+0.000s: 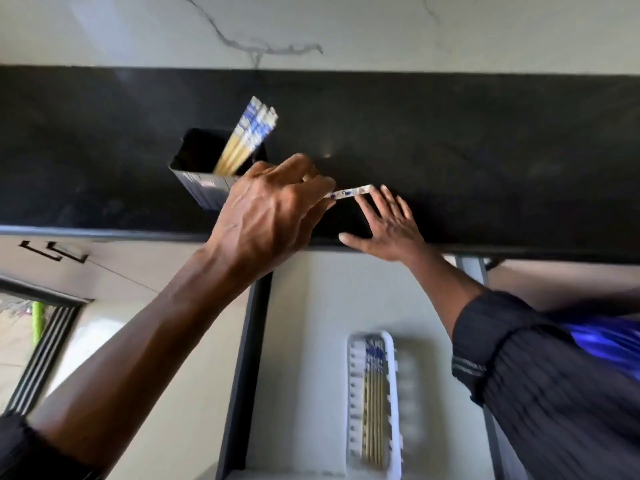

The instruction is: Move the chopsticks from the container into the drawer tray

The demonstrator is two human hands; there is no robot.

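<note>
A dark square container (194, 168) stands on the black counter and holds several wooden chopsticks (247, 136) with blue-and-white tops. My left hand (270, 216) is closed on a chopstick (349, 194) whose patterned end sticks out to the right. My right hand (388, 223) lies flat with fingers spread on the counter edge, its fingertips touching that end. Below, in the open drawer, a white tray (393, 403) holds several chopsticks (373, 403) lying side by side.
The black counter (485, 150) runs across the view below a pale marbled wall. The open drawer (304, 341) has a dark left wall and a pale floor. Cabinet fronts with dark handles (55, 251) are at the left.
</note>
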